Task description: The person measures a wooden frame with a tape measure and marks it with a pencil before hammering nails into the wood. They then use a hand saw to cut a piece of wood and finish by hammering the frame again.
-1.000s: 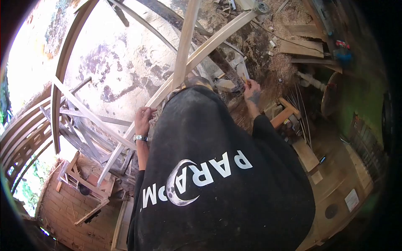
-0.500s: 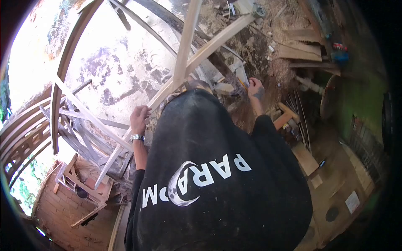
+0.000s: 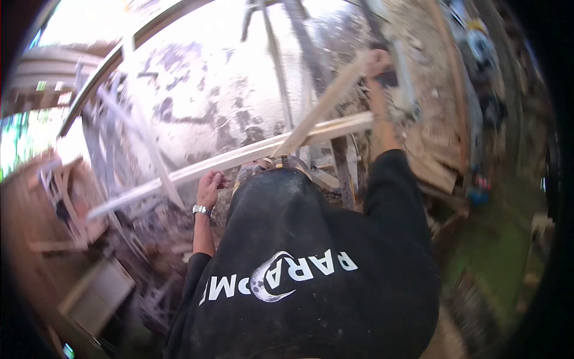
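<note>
My left hand (image 3: 209, 186), with a metal watch at the wrist, is just below a long pale wooden beam (image 3: 233, 157); its fingers are loosely bent and apart, with nothing seen in them. At the upper right my right hand (image 3: 378, 61) is closed round the upper end of a shorter pale wooden strip (image 3: 326, 102). That strip slants down across the beam and meets it near my body. A dark patch beside my right hand is too blurred to make out.
A curved wooden rail (image 3: 110, 63) runs across the upper left. A wooden frame (image 3: 66, 200) and a box-like panel (image 3: 98, 293) are at the lower left. Boards (image 3: 433, 170) and shavings lie on the right, with blue and red items (image 3: 480, 188) farther right.
My right hand has moved up and taken hold of the strip's end. My left hand has come off the wood, its fingers looser. The view has turned, and the wood lies at a flatter slant.
</note>
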Motion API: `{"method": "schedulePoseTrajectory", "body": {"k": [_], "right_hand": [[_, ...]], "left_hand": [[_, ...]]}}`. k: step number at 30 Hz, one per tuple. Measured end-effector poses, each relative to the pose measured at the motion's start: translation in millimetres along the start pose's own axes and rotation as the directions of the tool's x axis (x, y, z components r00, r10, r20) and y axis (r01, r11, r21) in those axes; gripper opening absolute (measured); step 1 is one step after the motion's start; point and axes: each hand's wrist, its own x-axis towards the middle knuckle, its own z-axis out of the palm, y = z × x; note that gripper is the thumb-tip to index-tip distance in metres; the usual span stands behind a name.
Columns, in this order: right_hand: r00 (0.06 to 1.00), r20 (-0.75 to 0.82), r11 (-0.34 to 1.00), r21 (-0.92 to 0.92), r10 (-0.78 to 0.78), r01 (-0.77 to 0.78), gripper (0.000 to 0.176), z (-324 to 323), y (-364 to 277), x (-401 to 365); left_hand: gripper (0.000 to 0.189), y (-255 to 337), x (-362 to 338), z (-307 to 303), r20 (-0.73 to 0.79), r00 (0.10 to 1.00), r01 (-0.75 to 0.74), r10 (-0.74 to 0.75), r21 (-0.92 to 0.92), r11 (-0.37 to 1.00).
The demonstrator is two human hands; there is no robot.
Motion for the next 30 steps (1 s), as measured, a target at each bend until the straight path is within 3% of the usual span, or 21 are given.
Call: {"method": "schedulePoseTrajectory", "body": {"k": [3,4,7,9,10,14,15,16,17,19,23,24,25,26,27,28,30], "right_hand": [[0.960,0.273,0.953,-0.268,-0.062,0.138,0.027,34,35,87],[0.926,0.375,0.927,-0.331,-0.043,0.177,0.028,48,48,111],[0.814,0.576,0.835,-0.480,0.071,0.268,0.033,82,69,169],[0.775,0.615,0.781,-0.553,0.146,0.292,0.036,89,64,187],[0.765,0.617,0.757,-0.586,0.185,0.289,0.038,90,65,195],[0.775,0.568,0.753,-0.629,0.278,0.191,0.044,79,54,202],[0.805,0.547,0.818,-0.557,0.232,0.143,0.046,74,55,200],[0.872,0.489,0.929,-0.320,-0.008,0.188,0.051,83,77,201],[0.883,0.400,0.950,-0.082,-0.246,0.302,0.055,92,99,203],[0.925,0.366,0.994,-0.001,-0.100,0.107,0.053,67,34,158],[0.806,0.574,0.964,0.265,-0.144,-0.017,0.033,0,-82,65],[0.787,0.555,0.891,0.455,-0.271,-0.014,0.029,-16,-115,29],[0.802,0.453,0.879,0.444,-0.389,0.175,0.033,-33,-154,-11],[0.700,0.709,0.985,0.049,0.083,-0.167,0.030,-72,-215,-40],[0.586,0.806,0.962,0.087,0.085,-0.259,0.034,-75,-210,-60],[0.563,0.826,0.904,0.223,0.024,-0.366,0.027,-92,-245,-98],[0.495,0.868,0.711,0.371,-0.036,-0.598,0.029,-106,-265,-147]], "left_hand": [[0.020,-12,-41,-11,-0.200,0.980,0.009,-0.011,-0.015,1.000],[0.019,-18,-55,-12,-0.301,0.953,0.001,-0.037,-0.120,0.993],[0.012,-70,-93,-23,-0.592,0.799,-0.146,-0.103,-0.358,0.922],[0.011,-86,-106,-22,-0.701,0.685,-0.207,-0.199,-0.449,0.869],[0.009,-91,-111,-25,-0.714,0.668,-0.241,-0.209,-0.474,0.847],[0.010,-88,-110,-56,-0.787,0.587,-0.184,-0.191,-0.360,0.915],[0.011,-90,-107,-70,-0.813,0.558,-0.143,-0.166,-0.291,0.946],[0.011,-90,-101,-83,-0.839,0.528,-0.103,-0.136,-0.222,0.970],[0.011,-84,-93,-93,-0.863,0.488,-0.125,-0.126,-0.213,0.969],[0.011,-71,-85,-114,-0.907,0.406,-0.157,-0.113,-0.191,0.969],[0.010,-66,-51,-147,-0.934,0.353,-0.375,0.048,-0.094,0.922],[0.011,-70,-42,-156,-0.932,0.352,-0.390,0.083,-0.065,0.919],[0.012,-75,-33,-162,-0.929,0.352,-0.405,0.118,-0.037,0.913],[0.009,-79,-23,-167,-0.929,0.352,-0.430,0.113,-0.053,0.901],[0.009,-74,-19,-171,-0.920,0.368,-0.399,0.134,-0.027,0.916],[0.009,-68,-21,-168,-0.911,0.385,-0.367,0.146,-0.006,0.930],[0.011,-76,-15,-170,-0.906,0.381,-0.355,0.185,0.041,0.934]]}}
